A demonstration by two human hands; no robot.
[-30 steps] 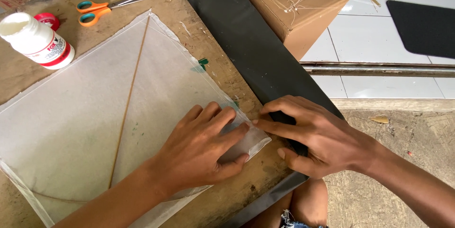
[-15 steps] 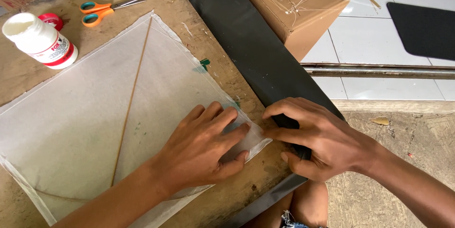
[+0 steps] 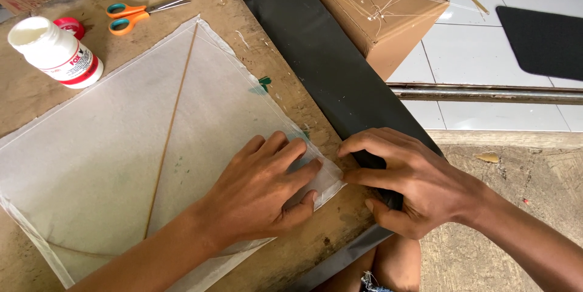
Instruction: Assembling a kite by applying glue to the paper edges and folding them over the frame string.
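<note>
My left hand [image 3: 261, 192] lies flat, fingers spread, pressing the translucent kite paper [image 3: 121, 140] near its right corner; my right hand [image 3: 413, 179] pinches that corner's edge. The paper lies on the tabletop [image 3: 285, 91], with the glue bottle [image 3: 56, 52] and scissors [image 3: 136, 14] beyond.

Worn wooden tabletop [image 3: 267, 64], scuffed and stained. Under the fingers [image 3: 285, 152], flat on the wood: translucent paper sheet [image 3: 91, 146]. Well beyond the fingertips: white glue bottle [image 3: 57, 52], red cap [image 3: 71, 25], orange-handled scissors [image 3: 136, 13].
</note>
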